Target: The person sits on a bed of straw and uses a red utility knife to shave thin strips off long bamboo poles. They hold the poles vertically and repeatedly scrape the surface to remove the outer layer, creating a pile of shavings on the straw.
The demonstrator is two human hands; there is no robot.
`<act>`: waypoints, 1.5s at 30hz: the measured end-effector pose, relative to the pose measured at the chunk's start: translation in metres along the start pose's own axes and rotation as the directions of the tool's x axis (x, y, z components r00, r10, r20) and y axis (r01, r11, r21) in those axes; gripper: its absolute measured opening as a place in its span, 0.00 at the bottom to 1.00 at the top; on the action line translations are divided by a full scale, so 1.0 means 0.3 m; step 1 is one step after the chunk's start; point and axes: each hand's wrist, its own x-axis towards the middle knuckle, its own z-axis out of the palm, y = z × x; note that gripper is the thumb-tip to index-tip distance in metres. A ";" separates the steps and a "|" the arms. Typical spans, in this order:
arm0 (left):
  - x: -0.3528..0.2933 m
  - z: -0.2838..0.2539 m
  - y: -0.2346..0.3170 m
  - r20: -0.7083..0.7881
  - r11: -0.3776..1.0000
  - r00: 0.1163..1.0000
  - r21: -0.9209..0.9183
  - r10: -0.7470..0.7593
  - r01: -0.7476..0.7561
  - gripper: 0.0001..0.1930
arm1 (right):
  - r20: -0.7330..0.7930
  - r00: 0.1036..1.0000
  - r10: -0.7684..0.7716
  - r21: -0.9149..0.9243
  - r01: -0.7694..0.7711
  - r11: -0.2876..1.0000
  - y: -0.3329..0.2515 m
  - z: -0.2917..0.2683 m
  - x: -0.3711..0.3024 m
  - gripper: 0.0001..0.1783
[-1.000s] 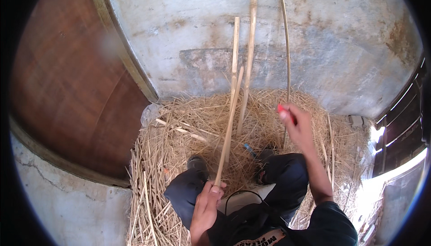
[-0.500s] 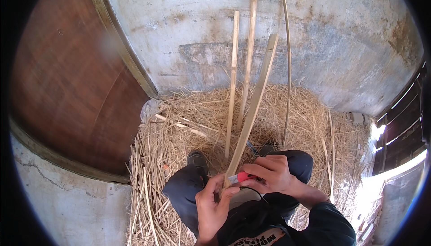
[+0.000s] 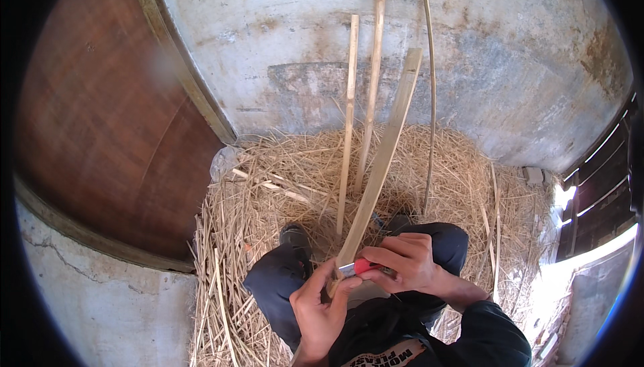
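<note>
A long, flat bamboo strip [image 3: 384,166] slants up and away from my lap, its near end between my hands. The fingers and thumb of my left hand [image 3: 317,310] are closed round that near end. My right hand [image 3: 407,263] is wrapped round a red-handled knife [image 3: 364,266], partly hidden by the fingers. The knife's silver front part lies across the strip, touching it just beyond my left thumb and fingertips.
Two straight bamboo sticks [image 3: 348,112] [image 3: 375,65] and a thin curved one [image 3: 430,85] lean toward the stained wall [image 3: 302,18]. Straw [image 3: 268,172] covers the floor round my legs. A brown wooden panel [image 3: 114,119] stands left; dark slats [image 3: 604,172] are at right.
The strip has turned slightly, showing more of its flat face, and its far end has shifted a little right. Both hands stay nearly in place, the knife still on the strip.
</note>
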 end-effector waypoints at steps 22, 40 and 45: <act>-0.001 -0.009 0.040 0.006 0.997 1.000 0.081 -0.019 0.019 0.16 | -0.056 0.998 -0.010 -0.106 0.004 0.994 -0.012 0.004 0.017 0.15; -0.005 -0.042 -0.029 0.082 0.995 0.993 -0.036 -0.090 0.093 0.15 | -0.163 0.978 0.130 0.084 -0.118 0.989 0.081 -0.046 -0.018 0.18; -0.001 -0.010 -0.013 0.037 0.994 0.998 -0.094 -0.052 0.055 0.18 | -0.046 0.998 0.052 0.050 -0.050 0.998 0.048 -0.008 -0.031 0.20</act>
